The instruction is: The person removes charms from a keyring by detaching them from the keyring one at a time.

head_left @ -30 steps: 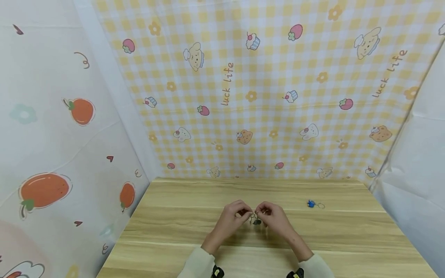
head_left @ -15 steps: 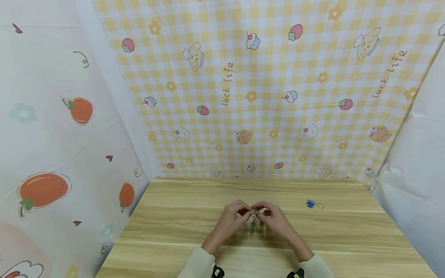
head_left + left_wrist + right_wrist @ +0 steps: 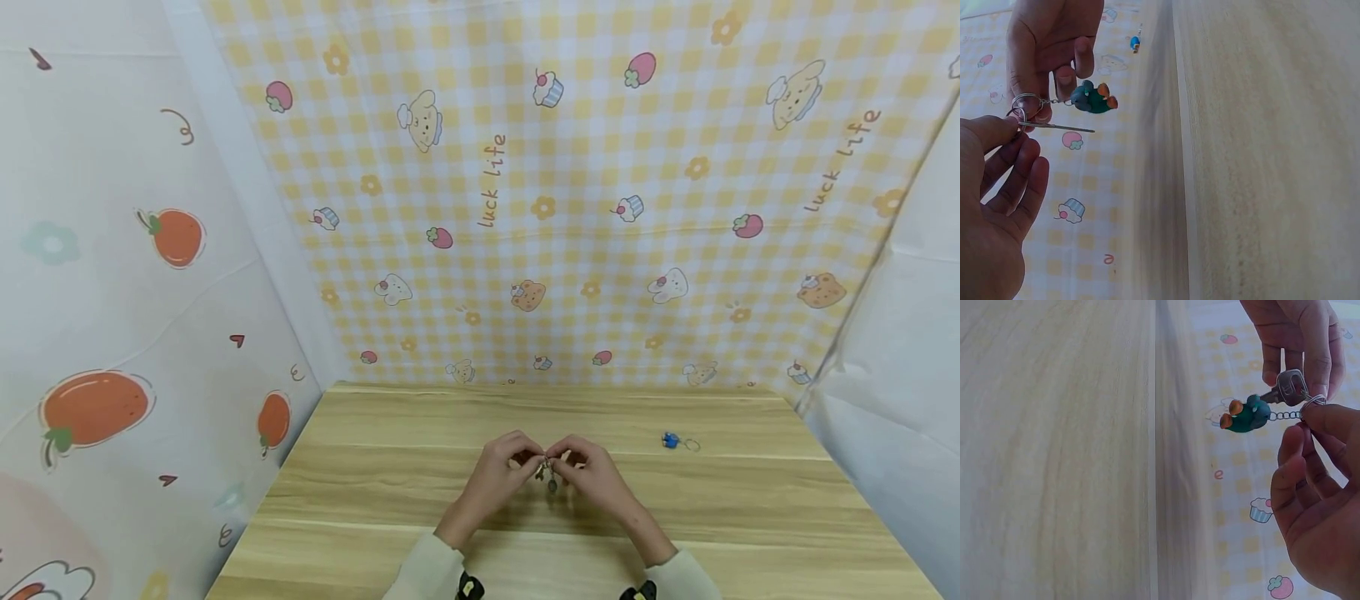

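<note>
Over the middle of the table, my left hand (image 3: pixel 501 471) and right hand (image 3: pixel 588 471) meet fingertip to fingertip. Between them is a keychain with a small dark-green figure (image 3: pixel 1247 417) that has orange feet and a short chain. The right thumb and fingers pinch its split ring (image 3: pixel 1026 100). A metal key (image 3: pixel 1290 387) hangs beside the figure, seen edge-on in the left wrist view, and the left thumb and index finger pinch the ring at its head. In both wrist views the key's ring and the split ring overlap, partly hidden by fingertips.
A blue figure keychain (image 3: pixel 670 440) with its own ring lies on the wooden table (image 3: pixel 375 475), right of the hands. A checked cloth (image 3: pixel 570 250) hangs behind the table, and a white printed cloth (image 3: pixel 247 292) at the left.
Both hands stay in place while their fingertips shift slightly on the rings. The green figure has swung, now hanging a little right of the key; the blue keychain has not moved.
</note>
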Demonstrator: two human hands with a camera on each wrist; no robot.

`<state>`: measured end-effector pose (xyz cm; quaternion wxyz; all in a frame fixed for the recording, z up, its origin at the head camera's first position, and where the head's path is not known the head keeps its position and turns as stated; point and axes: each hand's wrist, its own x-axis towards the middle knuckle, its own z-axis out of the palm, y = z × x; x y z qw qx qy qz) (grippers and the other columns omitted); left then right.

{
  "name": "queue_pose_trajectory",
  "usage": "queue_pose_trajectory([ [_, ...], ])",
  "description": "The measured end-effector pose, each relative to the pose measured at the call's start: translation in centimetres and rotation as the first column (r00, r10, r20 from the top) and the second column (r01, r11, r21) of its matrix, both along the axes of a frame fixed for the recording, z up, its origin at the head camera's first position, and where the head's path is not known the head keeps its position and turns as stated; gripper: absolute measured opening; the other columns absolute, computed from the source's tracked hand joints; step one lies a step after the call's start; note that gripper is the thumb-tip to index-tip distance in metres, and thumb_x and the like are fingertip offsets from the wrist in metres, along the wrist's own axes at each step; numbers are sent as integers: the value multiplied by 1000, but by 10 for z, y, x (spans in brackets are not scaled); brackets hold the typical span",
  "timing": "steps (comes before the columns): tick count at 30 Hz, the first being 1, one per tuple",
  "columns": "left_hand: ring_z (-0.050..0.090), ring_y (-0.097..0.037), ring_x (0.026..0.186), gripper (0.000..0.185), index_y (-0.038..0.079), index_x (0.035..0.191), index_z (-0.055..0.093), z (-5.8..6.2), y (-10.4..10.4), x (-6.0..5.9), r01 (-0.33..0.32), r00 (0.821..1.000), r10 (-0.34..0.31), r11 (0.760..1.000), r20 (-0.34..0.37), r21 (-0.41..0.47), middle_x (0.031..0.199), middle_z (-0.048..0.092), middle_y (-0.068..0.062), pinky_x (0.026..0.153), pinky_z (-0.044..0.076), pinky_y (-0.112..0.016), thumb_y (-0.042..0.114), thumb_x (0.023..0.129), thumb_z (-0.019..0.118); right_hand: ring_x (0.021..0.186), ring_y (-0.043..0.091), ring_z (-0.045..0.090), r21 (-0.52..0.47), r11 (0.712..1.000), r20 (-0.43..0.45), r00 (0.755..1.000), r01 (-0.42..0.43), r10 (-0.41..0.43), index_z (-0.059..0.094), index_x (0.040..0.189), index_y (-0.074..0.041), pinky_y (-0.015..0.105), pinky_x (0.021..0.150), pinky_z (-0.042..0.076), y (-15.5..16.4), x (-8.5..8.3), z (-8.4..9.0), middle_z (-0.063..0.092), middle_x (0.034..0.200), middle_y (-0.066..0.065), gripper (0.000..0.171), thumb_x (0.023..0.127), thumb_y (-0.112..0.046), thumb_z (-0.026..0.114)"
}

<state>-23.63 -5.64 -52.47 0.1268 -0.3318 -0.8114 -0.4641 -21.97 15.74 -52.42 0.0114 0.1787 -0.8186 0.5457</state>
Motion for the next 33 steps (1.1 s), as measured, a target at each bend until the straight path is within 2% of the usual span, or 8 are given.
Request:
queue_pose_trajectory([
  [7,68,-2,86,6,12,102,78,1,1,1,-1,1000,1,1000,9,-3,97,75,-1,77,60,-20,9,101,73,67,12,60,-24,999,14,999,29,-29,78,106,-10,25,59,52,0,1,1,75,101,12,8,102,-11,71],
  [17,69,-4,86,4,10,102,78,4,2,1,16,1000,-16,1000,-14,-2,97,75,-2,76,60,-20,8,100,74,65,21,59,-27,992,123,986,120,-116,78,105,-6,27,57,49,0,1,4,74,92,16,13,103,-17,71],
  [24,69,-6,84,5,9,101,77,4,3,2,8,1000,-7,1000,-23,8,95,75,-4,75,61,-23,5,99,74,66,22,62,-15,998,114,991,66,-64,76,109,-6,25,58,50,2,-2,2,74,99,15,15,104,-18,70],
  [29,68,-5,83,5,10,100,77,3,3,2,13,1000,-13,1000,-15,16,95,74,-3,75,60,-21,8,101,73,71,29,67,-18,1000,88,996,4,-2,74,115,-8,26,55,50,4,-2,0,71,109,15,15,105,-17,69],
  [33,67,-3,84,4,11,100,77,3,2,2,7,1000,-7,1000,-3,15,95,74,-2,75,60,-20,10,101,73,74,31,69,-43,998,60,997,-35,37,72,118,-10,31,54,54,7,-1,-1,72,104,21,16,104,-16,70],
])
